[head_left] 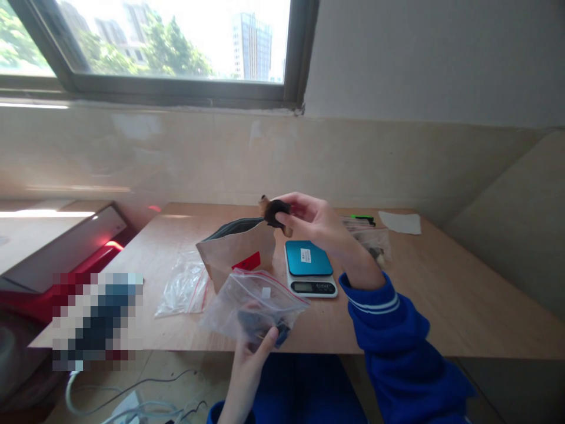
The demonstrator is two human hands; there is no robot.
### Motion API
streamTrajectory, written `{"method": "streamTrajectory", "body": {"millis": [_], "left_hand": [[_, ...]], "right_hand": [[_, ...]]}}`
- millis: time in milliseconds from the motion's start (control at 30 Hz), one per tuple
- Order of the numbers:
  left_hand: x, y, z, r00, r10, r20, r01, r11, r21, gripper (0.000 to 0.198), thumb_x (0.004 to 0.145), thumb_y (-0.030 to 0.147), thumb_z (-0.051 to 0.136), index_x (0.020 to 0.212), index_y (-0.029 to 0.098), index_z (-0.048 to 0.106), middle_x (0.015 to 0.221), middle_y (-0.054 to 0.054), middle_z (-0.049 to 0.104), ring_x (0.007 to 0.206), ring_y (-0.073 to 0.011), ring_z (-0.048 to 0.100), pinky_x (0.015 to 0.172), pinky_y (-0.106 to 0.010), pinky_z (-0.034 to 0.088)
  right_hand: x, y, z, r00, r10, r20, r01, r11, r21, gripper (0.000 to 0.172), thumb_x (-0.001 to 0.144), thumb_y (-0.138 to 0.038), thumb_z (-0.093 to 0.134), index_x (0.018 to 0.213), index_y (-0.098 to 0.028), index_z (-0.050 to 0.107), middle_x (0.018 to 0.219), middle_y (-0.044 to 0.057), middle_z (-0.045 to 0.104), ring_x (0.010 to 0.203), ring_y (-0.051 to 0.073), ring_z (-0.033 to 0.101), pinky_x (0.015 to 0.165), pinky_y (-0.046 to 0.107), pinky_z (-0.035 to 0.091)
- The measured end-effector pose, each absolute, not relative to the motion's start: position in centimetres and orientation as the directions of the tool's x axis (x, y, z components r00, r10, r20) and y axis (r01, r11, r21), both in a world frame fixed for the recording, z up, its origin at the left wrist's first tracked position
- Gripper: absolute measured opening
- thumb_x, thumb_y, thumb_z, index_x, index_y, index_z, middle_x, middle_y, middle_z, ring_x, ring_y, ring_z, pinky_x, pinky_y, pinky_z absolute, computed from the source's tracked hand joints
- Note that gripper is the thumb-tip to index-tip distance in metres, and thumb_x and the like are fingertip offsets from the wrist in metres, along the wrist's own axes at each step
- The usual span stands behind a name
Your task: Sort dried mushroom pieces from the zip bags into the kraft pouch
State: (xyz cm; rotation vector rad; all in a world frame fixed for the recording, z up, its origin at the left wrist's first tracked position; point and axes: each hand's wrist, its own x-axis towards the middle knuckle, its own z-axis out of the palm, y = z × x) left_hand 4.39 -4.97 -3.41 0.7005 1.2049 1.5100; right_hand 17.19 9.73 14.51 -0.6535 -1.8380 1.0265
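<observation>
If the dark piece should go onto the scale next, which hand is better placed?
Probably the right hand: it holds the dark piece raised, seemingly near the scale. The left hand is occupied, gripping a clear bag with dark contents.

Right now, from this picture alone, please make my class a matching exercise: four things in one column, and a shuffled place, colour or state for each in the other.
Things:
1. dark-and-tan piece
2. scale
3. paper bag
4. white sheet

Descriptions:
A. blue on top
B. lying flat near the table's far edge
C. standing, with a red patch on its front
D. held in the right hand

Pairs: 1-D, 2-A, 3-C, 4-B
</observation>
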Motion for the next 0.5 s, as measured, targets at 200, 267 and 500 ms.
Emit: {"method": "streamTrajectory", "body": {"millis": [200,267,500], "left_hand": [[3.8,-5.1,-3.7,-0.281,0.949,-0.145,-0.314,0.052,0.948,0.062,0.065,0.044,0.078,0.118,0.018,0.059,0.112,-0.009,0.070,0.107,-0.0263,0.064,0.096,-0.036,0.050],[3.6,-5.2,-3.7,-0.286,0.946,-0.152,-0.323,0.054,0.945,0.064,0.066,0.043,0.078,0.121,0.019,0.056,0.111,-0.008,0.070,0.106,-0.0247,0.065,0.096,-0.035,0.050],[3.2,-5.2,-3.7,-0.298,0.946,-0.131,-0.314,0.032,0.949,0.061,0.067,0.042,0.077,0.120,0.020,0.056,0.113,-0.008,0.069,0.107,-0.0244,0.064,0.098,-0.035,0.048]], "right_hand": [[13.0,11.8,15.9,-0.707,0.486,0.514,0.313,0.867,-0.388,0.022,0.089,-0.005,0.049,0.096,-0.014,0.068,0.098,0.004,0.063,0.090,0.014,0.061,0.084,0.030,0.050],[12.2,11.8,15.8,-0.770,0.460,0.442,0.354,0.885,-0.303,0.025,0.087,0.000,0.048,0.093,-0.013,0.069,0.096,0.005,0.063,0.090,0.015,0.061,0.084,0.031,0.050],[11.8,11.2,15.0,-0.786,0.407,0.464,0.213,0.885,-0.414,0.035,0.087,0.000,0.050,0.116,-0.017,0.061,0.108,0.005,0.064,0.100,0.015,0.060,0.090,0.030,0.049]]}}
